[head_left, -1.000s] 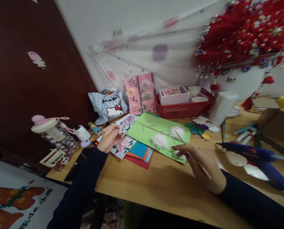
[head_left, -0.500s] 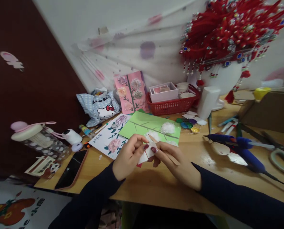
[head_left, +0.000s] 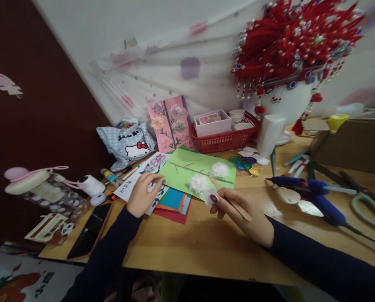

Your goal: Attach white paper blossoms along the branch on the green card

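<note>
My left hand (head_left: 143, 193) is over the white flower picture (head_left: 131, 183), its fingers apart and holding nothing. A small piece of white paper (head_left: 208, 196) and a flat wooden stick (head_left: 240, 209) are both in my right hand (head_left: 242, 212). Close behind that hand lies a green sheet (head_left: 177, 172) with dark drawn branches. On it sit two fluffy white paper flowers, one nearer (head_left: 197, 183) and one farther right (head_left: 219, 169). Coloured sheets (head_left: 173, 200) in blue, orange and red stick out below the green one.
A phone (head_left: 90, 230) and a patterned bottle (head_left: 48, 191) are on the left. Along the back stand a Hello Kitty bag (head_left: 129, 144), a pink flower card (head_left: 162, 140) and a red basket (head_left: 221, 142). A blue glue gun (head_left: 327, 205) and scissors (head_left: 368, 205) lie right.
My left hand has let go of the white paper, moved left and opened. The paper stays in my right hand with the stick, and the coloured sheets are uncovered.
</note>
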The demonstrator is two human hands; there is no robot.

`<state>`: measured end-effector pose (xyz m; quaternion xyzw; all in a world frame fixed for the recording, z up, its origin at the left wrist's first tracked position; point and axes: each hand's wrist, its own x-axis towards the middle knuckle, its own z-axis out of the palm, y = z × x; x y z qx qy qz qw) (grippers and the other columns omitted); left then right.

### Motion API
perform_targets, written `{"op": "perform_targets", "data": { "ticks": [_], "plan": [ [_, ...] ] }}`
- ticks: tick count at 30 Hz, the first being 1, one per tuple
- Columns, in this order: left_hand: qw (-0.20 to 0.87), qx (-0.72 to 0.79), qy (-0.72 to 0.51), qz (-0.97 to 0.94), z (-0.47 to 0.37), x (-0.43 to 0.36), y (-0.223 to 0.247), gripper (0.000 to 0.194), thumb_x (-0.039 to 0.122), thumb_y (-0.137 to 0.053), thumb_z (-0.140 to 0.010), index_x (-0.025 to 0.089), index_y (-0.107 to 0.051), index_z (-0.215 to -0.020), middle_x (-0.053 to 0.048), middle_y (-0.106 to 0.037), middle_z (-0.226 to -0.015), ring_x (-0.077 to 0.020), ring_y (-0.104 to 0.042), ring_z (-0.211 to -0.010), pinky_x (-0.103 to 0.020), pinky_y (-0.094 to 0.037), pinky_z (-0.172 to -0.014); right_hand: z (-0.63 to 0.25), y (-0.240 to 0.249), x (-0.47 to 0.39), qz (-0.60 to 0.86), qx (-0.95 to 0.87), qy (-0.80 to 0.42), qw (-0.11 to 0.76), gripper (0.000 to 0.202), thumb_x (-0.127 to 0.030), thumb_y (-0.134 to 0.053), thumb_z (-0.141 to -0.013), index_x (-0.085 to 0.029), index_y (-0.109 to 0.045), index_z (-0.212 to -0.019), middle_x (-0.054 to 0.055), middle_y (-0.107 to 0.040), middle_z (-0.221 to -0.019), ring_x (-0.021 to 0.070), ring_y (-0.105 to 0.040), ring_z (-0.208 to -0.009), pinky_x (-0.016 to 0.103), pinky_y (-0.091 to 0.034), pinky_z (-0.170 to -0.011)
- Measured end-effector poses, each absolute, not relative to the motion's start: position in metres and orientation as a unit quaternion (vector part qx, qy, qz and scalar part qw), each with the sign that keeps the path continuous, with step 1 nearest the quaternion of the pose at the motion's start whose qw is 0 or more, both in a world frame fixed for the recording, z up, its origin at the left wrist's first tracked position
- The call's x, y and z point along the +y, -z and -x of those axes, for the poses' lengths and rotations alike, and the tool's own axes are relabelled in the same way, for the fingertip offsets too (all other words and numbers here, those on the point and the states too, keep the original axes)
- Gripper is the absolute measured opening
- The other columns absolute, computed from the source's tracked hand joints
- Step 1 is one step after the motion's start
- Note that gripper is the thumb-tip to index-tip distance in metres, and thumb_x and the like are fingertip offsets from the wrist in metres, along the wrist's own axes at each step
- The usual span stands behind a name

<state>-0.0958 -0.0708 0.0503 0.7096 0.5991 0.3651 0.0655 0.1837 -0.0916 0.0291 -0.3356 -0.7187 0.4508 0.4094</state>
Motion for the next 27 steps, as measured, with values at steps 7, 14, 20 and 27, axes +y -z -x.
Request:
{"op": "perform_targets", "data": {
  "ticks": [7,14,20,27],
  "plan": [
    [0.417,0.437,-0.336,-0.723,-0.002,-0.085,-0.071,0.028,0.036,-0.067,-0.074,0.012,-0.067,-0.088,-0.006,-0.069,-0.079,-0.0136,-0.062,-0.07,-0.024,-0.05,-0.067,-0.193,-0.034,-0.093,0.345,-0.725,-0.437,0.405,0.036,-0.046,-0.051,-0.088,-0.016,-0.059,-0.071,0.004,-0.066,-0.062,0.0098,-0.058,-0.051,0.021,-0.047,-0.051],
    [0.559,0.423,-0.375,-0.607,-0.009,-0.07,-0.049,0.038,0.045,-0.076,-0.064,0.012,-0.058,-0.066,0.002,-0.059,-0.054,-0.0065,-0.053,-0.045,-0.02,-0.046,-0.051,-0.203,-0.028,-0.089,0.359,-0.735,-0.35,0.457,0.026,-0.037,-0.049,-0.09,-0.016,-0.056,-0.075,0.002,-0.06,-0.06,0.01,-0.054,-0.052,0.021,-0.043,-0.05],
    [0.581,0.412,-0.4,-0.577,-0.016,-0.077,-0.034,0.046,0.053,-0.075,-0.062,0.013,-0.052,-0.065,0.004,-0.055,-0.048,-0.0048,-0.049,-0.037,-0.017,-0.041,-0.042,-0.204,-0.021,-0.093,0.326,-0.773,-0.206,0.503,0.018,-0.028,-0.053,-0.088,-0.018,-0.051,-0.073,-0.002,-0.054,-0.059,0.0094,-0.048,-0.051,0.021,-0.04,-0.05],
    [0.654,0.362,-0.385,-0.541,-0.023,-0.09,-0.031,0.049,0.051,-0.079,-0.058,0.014,-0.047,-0.063,0.003,-0.058,-0.048,-0.0068,-0.054,-0.037,-0.016,-0.04,-0.038,-0.198,-0.016,-0.1,0.255,-0.81,-0.303,0.433,0.015,-0.027,-0.051,-0.089,-0.018,-0.053,-0.077,0.0,-0.06,-0.062,0.009,-0.05,-0.051,0.021,-0.041,-0.05]
  ]
}}
